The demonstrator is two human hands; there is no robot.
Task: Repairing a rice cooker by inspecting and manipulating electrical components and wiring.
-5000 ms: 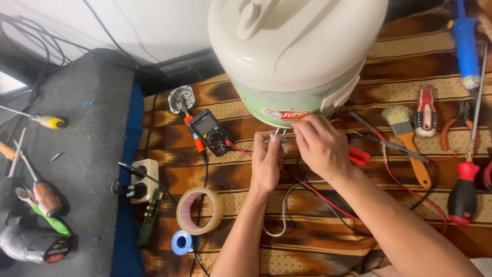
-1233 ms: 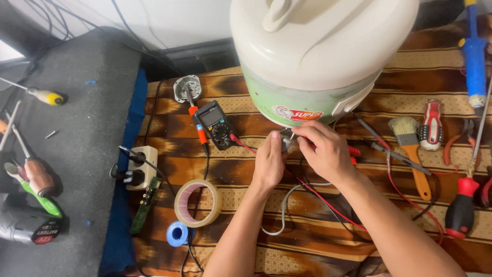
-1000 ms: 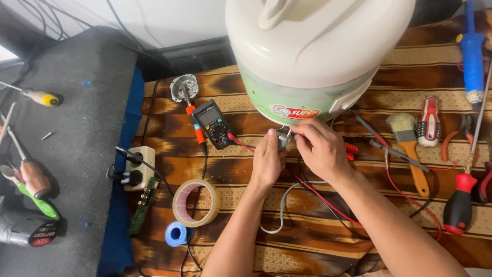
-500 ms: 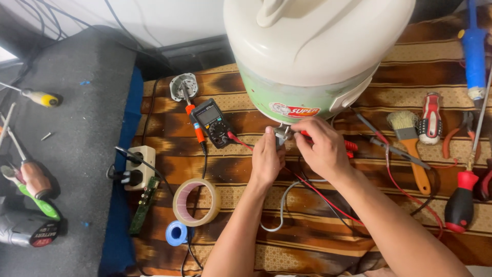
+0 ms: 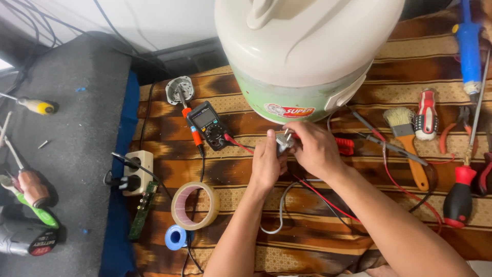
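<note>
A large cream and pale-green rice cooker (image 5: 302, 56) stands on a brown striped cloth (image 5: 328, 241). Just in front of it my left hand (image 5: 266, 166) grips a grey power plug (image 5: 283, 142) with its metal pins up. My right hand (image 5: 316, 149) holds a thin probe against those pins; a red probe handle (image 5: 344, 145) shows beside that hand. The plug's grey cord (image 5: 279, 215) loops down over the cloth. A small black multimeter (image 5: 209, 124) lies to the left, with red and black leads running toward my hands.
A tape roll (image 5: 195, 205), a small blue roll (image 5: 176, 237) and a white power strip (image 5: 137, 172) lie at left. A brush (image 5: 407, 138), screwdrivers (image 5: 458, 197) and pliers (image 5: 484, 169) lie at right. More screwdrivers (image 5: 31, 192) rest on the grey mat.
Both hands have lifted the plug slightly closer to the cooker's base. The view has shifted a little; the other things stay put.
</note>
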